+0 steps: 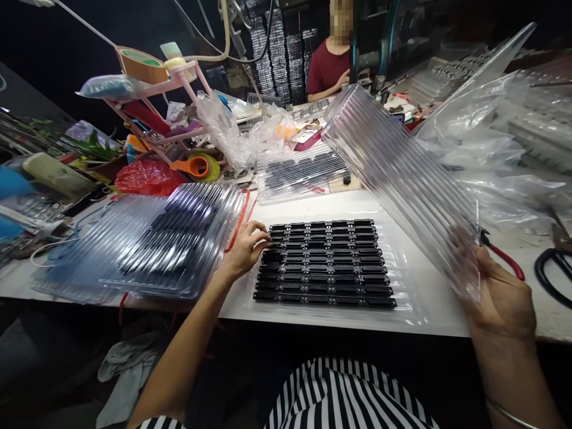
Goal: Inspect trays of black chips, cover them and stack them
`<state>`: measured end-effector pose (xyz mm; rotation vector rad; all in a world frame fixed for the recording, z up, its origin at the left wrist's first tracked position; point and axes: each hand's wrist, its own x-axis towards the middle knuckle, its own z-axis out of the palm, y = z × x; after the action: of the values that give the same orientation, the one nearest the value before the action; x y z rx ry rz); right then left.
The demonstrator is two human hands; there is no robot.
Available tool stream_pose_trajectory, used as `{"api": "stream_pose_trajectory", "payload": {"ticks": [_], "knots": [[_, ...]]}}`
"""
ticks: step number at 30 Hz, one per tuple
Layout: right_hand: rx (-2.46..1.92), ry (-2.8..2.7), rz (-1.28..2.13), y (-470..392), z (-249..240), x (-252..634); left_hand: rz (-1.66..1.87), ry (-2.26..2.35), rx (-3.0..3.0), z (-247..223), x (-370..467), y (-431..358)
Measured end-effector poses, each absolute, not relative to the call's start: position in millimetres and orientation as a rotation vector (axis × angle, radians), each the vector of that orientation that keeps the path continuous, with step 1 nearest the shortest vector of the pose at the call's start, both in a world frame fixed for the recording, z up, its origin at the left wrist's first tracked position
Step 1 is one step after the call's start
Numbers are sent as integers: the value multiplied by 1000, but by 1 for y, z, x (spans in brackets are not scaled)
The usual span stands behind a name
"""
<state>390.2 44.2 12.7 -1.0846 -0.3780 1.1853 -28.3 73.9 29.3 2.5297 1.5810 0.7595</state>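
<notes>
My right hand (504, 295) grips the near end of a clear ribbed plastic tray (402, 173), raised and tilted over the right part of the table. Rows of black slotted parts (324, 262) lie in another clear tray (406, 286) in front of me. My left hand (248, 247) is at the upper left corner of these rows, thumb and fingers drawn together; whether something small is between them is hidden. To the left, stacked clear ribbed trays (179, 238) show black parts through the plastic.
Behind are another tray with black parts (304, 173), plastic bags (232, 131) and a pink rack (156, 89). Red-handled pliers (504, 259) and black-handled scissors (554, 274) lie right. A person in a dark red shirt (328, 68) is across the table.
</notes>
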Motion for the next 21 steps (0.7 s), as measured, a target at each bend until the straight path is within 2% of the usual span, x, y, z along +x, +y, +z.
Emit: {"api": "stream_pose_trajectory", "payload": {"ticks": [11,21], "knots": [[-1070,-175,1211,45,28,382,895,1596,2498,38,-28,64],[-1091,-172,1205,45,29,381,757,1602,2547,23,-28,68]]}}
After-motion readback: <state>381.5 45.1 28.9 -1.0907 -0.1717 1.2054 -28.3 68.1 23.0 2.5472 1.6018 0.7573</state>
